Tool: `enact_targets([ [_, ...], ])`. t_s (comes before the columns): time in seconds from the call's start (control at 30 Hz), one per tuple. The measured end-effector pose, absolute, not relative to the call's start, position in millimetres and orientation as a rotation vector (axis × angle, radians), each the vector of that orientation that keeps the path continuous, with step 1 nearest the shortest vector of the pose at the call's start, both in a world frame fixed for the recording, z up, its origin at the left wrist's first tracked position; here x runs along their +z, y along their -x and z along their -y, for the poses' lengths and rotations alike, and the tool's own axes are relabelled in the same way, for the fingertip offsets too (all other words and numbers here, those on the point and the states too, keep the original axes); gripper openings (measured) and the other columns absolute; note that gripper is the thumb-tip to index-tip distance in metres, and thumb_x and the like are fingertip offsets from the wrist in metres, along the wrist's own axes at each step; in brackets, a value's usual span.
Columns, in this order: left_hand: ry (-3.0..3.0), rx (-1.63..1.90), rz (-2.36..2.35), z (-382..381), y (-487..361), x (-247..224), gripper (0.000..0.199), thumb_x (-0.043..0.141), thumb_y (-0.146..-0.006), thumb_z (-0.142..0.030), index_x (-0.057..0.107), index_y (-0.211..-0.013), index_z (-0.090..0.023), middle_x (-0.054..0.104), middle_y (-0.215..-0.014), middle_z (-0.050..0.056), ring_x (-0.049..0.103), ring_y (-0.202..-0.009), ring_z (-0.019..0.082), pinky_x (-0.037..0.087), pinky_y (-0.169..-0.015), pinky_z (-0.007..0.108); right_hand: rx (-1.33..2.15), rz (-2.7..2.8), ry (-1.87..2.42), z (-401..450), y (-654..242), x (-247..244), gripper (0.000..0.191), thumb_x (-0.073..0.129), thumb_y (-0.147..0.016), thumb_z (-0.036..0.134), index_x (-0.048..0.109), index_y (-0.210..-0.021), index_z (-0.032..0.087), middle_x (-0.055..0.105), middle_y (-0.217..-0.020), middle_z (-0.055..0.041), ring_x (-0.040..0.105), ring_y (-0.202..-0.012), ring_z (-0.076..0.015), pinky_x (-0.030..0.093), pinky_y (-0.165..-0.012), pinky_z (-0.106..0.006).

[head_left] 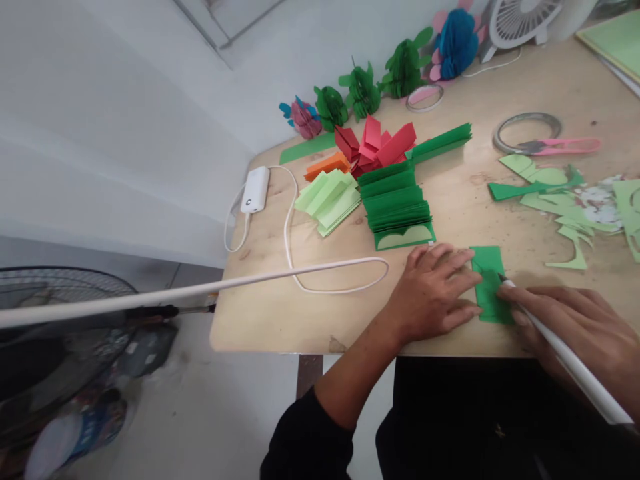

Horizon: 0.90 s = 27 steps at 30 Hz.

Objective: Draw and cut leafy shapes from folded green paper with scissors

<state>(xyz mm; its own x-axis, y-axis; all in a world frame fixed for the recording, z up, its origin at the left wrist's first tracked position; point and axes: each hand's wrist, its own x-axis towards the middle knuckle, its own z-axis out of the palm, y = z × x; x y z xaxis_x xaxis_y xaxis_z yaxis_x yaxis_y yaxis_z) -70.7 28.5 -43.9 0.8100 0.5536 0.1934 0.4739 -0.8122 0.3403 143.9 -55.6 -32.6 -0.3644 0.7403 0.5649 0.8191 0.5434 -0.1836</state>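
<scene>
A small green paper rectangle (489, 283) lies flat near the table's front edge, with faint dark lines on it. My left hand (437, 291) rests on the table with its fingers spread, their tips at the paper's left edge. In my right hand (583, 320) is a white pen (570, 363), its dark tip touching or just over the paper's right side. Above my left hand sits a pleated dark green paper stack (397, 197); a pale green scalloped piece (405, 238) lies on its front panel.
Folded red paper (373, 143), light green pleats (330, 198) and a white power bank (255, 189) with its cable lie to the left. Pink-handled snips (570, 145), a tape ring (527, 123) and paper scraps (565, 213) lie to the right. Paper figures (363, 90) and a fan (524, 23) stand behind.
</scene>
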Motion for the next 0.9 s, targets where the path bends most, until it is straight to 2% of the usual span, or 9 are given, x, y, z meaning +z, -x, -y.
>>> enact_targets([
  [0.23, -2.738, 0.389, -0.796, -28.4, 70.3, -44.0, 0.045, 0.049, -0.099, -0.051, 0.066, -0.129, -0.022, 0.054, -0.152, 0.008, 0.039, -0.142, 0.029, 0.025, -0.118, 0.049, -0.082, 2.153, 1.245, 55.7, -144.8, -33.8, 0.033, 0.058, -0.093, 0.014, 0.062, -0.125, 0.018, 0.076, -0.086, -0.0076, 0.069, -0.075, -0.0235, 0.050, -0.070, -0.037],
  [0.4, -2.745, 0.386, -0.797, -28.7, 69.9, -45.1, 0.046, 0.050, -0.099, -0.052, 0.066, -0.129, -0.022, 0.054, -0.152, 0.008, 0.038, -0.142, 0.030, 0.025, -0.117, 0.049, 0.184, 1.882, 1.453, 63.4, -141.6, -27.1, 0.027, 0.057, -0.095, 0.021, 0.066, -0.120, 0.028, 0.077, -0.104, -0.0055, 0.073, -0.093, -0.0232, 0.054, -0.084, -0.036],
  [0.47, -2.739, 0.392, -0.795, -28.9, 69.7, -45.2, 0.046, 0.050, -0.099, -0.052, 0.066, -0.129, -0.022, 0.054, -0.151, 0.008, 0.038, -0.142, 0.029, 0.025, -0.118, 0.049, 0.222, 1.840, 1.526, 64.5, -139.7, -23.4, 0.023, 0.054, -0.096, 0.027, 0.068, -0.115, 0.031, 0.078, -0.102, -0.0025, 0.074, -0.092, -0.0224, 0.055, -0.081, -0.034],
  [0.57, -2.732, 0.397, -0.796, -29.0, 69.8, -44.5, 0.046, 0.050, -0.099, -0.051, 0.067, -0.129, -0.021, 0.054, -0.152, 0.007, 0.038, -0.142, 0.030, 0.025, -0.118, 0.049, 0.240, 1.848, 1.601, 61.4, -137.0, -20.7, 0.018, 0.053, -0.096, 0.039, 0.068, -0.104, 0.034, 0.079, -0.089, 0.0009, 0.074, -0.078, -0.0217, 0.055, -0.068, -0.033],
  [0.7, -2.729, 0.408, -0.798, -28.6, 70.2, -43.3, 0.046, 0.051, -0.099, -0.051, 0.067, -0.129, -0.021, 0.054, -0.152, 0.007, 0.039, -0.141, 0.030, 0.025, -0.118, 0.049, 0.239, 1.811, 1.689, 55.7, -133.4, -23.6, 0.024, 0.053, -0.094, 0.052, 0.067, -0.096, 0.033, 0.078, -0.081, 0.0012, 0.073, -0.066, -0.0220, 0.052, -0.053, -0.032],
  [0.9, -2.730, 0.438, -0.795, -28.1, 70.7, -42.6, 0.044, 0.052, -0.098, -0.049, 0.067, -0.129, -0.020, 0.055, -0.152, 0.006, 0.040, -0.140, 0.031, 0.026, -0.117, 0.050, 0.262, 1.783, 1.694, 54.5, -130.1, -27.4, 0.025, 0.054, -0.092, 0.053, 0.068, -0.093, 0.032, 0.078, -0.079, 0.0003, 0.073, -0.066, -0.0218, 0.052, -0.054, -0.031],
])
